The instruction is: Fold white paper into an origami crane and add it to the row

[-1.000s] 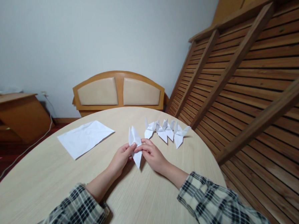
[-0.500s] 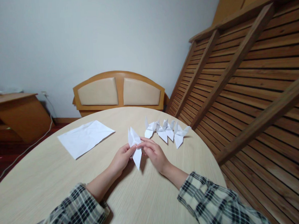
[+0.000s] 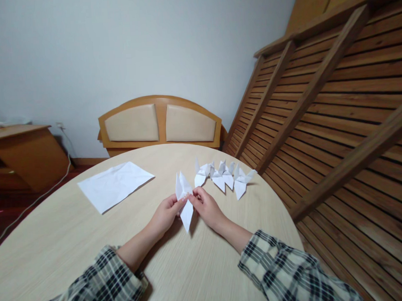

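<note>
The folded white paper (image 3: 187,215) sits between the left hand (image 3: 165,212) and right hand (image 3: 208,209), both pinched closed on its middle, its long axis running near to far over the table (image 3: 194,276), neither hand clearly nearer

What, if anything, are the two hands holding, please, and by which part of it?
A folded white paper, pinched at its middle by the left hand and right hand.

I see white folded paper (image 3: 187,215), two peaks pointing away, sharp tip towards me, pinched mid-body over the counter (image 3: 184,277).
</note>
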Available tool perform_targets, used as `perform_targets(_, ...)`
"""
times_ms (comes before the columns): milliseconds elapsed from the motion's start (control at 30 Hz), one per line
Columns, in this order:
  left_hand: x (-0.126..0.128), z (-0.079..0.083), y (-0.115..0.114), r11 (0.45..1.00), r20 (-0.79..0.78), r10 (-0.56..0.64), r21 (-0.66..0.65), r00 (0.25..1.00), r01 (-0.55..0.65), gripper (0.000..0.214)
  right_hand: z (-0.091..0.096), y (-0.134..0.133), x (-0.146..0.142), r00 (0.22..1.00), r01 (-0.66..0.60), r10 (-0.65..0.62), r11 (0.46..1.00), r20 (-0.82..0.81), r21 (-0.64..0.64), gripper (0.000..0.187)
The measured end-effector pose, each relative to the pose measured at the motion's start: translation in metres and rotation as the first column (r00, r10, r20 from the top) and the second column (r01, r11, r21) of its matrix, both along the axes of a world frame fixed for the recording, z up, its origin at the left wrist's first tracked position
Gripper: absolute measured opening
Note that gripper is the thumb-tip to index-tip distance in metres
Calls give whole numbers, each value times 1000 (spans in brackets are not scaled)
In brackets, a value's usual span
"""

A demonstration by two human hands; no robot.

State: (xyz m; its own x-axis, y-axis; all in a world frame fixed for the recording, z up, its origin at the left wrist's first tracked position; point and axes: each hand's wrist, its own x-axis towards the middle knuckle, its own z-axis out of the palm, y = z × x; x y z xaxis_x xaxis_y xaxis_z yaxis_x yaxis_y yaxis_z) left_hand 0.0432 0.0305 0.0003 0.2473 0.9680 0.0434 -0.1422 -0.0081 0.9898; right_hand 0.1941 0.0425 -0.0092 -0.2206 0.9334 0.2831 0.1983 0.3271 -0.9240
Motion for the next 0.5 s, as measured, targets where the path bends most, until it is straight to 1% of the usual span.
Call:
perform_targets(100,0,-1,0,1000,17,-7,-1,1000,7,34,-1,0,0,998,-16,15,1000,63,6,40)
perform_targets(200,-1,-2,-1,1000,25,-20,3,1000,19,34,-3,1,1,997,-49,49,999,51,-4,46)
perform_targets(300,-1,-2,-1,1000,23,-24,5,999,24,35,-4,1,0,997,-58,58,998,41,-3,46)
perform_targets(500,-1,0,-2,1000,34,-16,3,999,16,33,-4,1,1,996,-39,37,999,75,23,41)
